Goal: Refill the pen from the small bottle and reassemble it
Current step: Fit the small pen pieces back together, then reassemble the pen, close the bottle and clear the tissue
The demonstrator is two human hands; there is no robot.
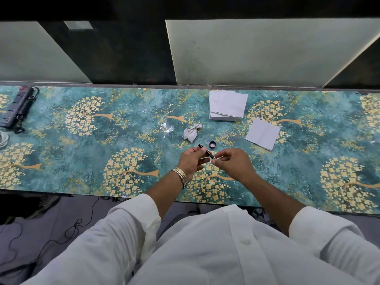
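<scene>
Pen (206, 152): black, tilted, above surface (82, 161), just near side of bottle cap (212, 144).
Left hand (192, 161): fingers closed on pen barrel.
Right hand (232, 163): pinching pen's lower end.
Crumpled tissue (192, 131): beyond cap, leftward.

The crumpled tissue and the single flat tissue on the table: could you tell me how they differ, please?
The crumpled tissue is balled up and wrinkled; the flat tissue lies smooth and square. The crumpled tissue looks greyish in its folds, while the flat tissue looks clean. The crumpled tissue sits left of the small dark cap, the flat tissue to its right. Both are white and lie on the table, beyond the hands.
</scene>
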